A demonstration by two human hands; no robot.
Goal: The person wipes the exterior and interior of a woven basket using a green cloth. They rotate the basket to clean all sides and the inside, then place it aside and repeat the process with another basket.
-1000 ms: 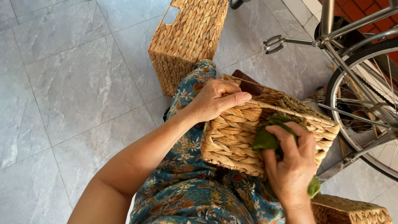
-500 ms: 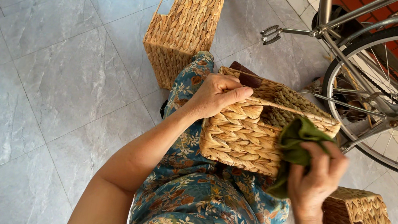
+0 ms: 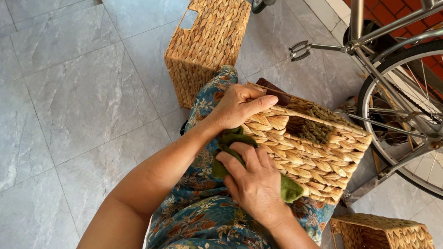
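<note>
Grey tiled floor (image 3: 58, 82), left hand (image 3: 237, 107) steadying woven basket (image 3: 308, 152), right hand (image 3: 254, 179) grip pressing green cloth (image 3: 289, 188) against it

Three woven baskets (image 3: 309, 146), one green cloth (image 3: 230, 142), two hands (image 3: 254, 182), and seemingly one bicycle (image 3: 432, 105).

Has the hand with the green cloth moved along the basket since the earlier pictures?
Yes. The right hand and green cloth moved from the basket's bicycle-side end toward its near-left corner, beside the left hand.
</note>
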